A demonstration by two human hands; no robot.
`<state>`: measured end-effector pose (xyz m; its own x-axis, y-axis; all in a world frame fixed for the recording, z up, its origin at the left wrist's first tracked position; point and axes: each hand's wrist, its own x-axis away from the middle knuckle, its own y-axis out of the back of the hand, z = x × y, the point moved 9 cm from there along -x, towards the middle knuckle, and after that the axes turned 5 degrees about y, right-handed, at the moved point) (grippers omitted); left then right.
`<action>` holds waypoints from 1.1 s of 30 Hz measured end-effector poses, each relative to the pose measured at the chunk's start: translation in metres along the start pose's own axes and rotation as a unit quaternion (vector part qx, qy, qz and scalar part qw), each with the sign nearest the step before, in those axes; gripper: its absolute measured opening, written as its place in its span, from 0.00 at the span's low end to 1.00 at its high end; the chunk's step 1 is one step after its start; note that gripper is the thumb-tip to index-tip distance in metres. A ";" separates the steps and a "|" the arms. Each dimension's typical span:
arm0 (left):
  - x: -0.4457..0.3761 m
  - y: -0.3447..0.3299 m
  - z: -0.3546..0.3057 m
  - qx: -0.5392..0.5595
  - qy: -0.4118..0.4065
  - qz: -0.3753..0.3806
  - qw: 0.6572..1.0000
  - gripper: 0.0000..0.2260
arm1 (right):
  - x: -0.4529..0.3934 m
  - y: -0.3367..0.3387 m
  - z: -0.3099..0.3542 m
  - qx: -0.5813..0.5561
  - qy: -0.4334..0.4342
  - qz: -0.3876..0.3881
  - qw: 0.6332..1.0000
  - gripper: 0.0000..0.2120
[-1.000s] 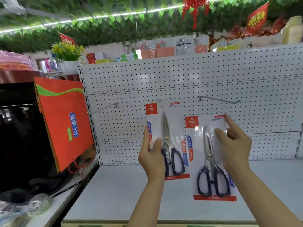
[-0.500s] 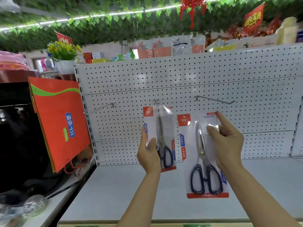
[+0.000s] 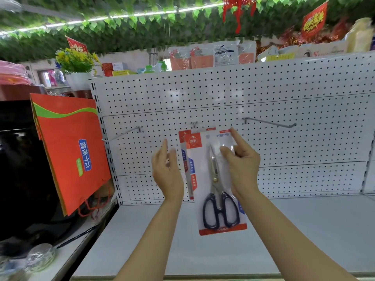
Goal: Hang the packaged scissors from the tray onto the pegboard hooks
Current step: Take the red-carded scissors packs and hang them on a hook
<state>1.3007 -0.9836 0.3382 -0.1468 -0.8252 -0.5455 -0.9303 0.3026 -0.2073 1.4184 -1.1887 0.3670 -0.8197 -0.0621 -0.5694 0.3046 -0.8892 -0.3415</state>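
A white pegboard [image 3: 304, 110] carries three metal hooks. One packaged pair of scissors [image 3: 185, 163] hangs on the middle hook [image 3: 194, 124], seen almost edge-on. My left hand [image 3: 165, 171] is just left of it, fingers apart, holding nothing. My right hand [image 3: 241, 159] grips a second packaged pair of scissors [image 3: 217, 191] by its upper right, black handles down, held in front of the hanging pack with its top near the middle hook. The left hook [image 3: 121, 134] and right hook [image 3: 269, 123] are bare. No tray is in view.
A white shelf [image 3: 203, 250] runs below the pegboard. An orange paper bag [image 3: 69, 151] leans at the left against a black object [image 3: 18, 175]. A glass dish [image 3: 40, 256] lies at the lower left. Goods and a flower pot [image 3: 78, 78] stand on top of the board.
My left hand has let go of its scissors pack, which now hangs on the middle hook. My right hand has moved its pack up and left, in front of the hanging one.
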 end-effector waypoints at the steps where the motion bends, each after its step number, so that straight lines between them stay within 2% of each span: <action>1: -0.005 0.000 -0.020 0.029 -0.012 0.022 0.999 0.17 | -0.001 -0.006 -0.004 -0.007 -0.008 0.001 1.000 0.26; 3: -0.013 -0.014 -0.050 0.033 -0.034 0.108 0.993 0.19 | -0.001 -0.018 -0.012 -0.016 -0.021 0.003 1.000 0.25; 5: -0.014 -0.032 -0.062 -0.040 -0.049 0.191 0.980 0.24 | -0.001 -0.025 -0.020 -0.028 -0.030 0.000 0.999 0.25; 7: -0.016 -0.043 -0.060 -0.114 -0.072 0.224 0.965 0.27 | -0.003 -0.029 -0.026 -0.037 -0.038 -0.005 0.999 0.25; 16: -0.034 -0.064 -0.039 -0.166 -0.088 0.247 0.951 0.26 | -0.016 -0.034 -0.062 -0.034 -0.060 -0.036 0.997 0.25; 24: -0.050 -0.084 -0.014 -0.196 -0.094 0.248 0.944 0.25 | -0.032 -0.040 -0.080 -0.001 -0.039 -0.051 0.998 0.24; 33: -0.052 -0.085 -0.013 -0.241 -0.131 0.230 0.934 0.25 | -0.043 -0.038 -0.085 0.126 0.000 -0.045 0.991 0.21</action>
<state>1.3832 -0.9725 0.3944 -0.5388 -0.4970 -0.6802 -0.8420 0.2933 0.4528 1.4835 -1.1139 0.3414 -0.8385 0.0226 -0.5445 0.0991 -0.9761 -0.1932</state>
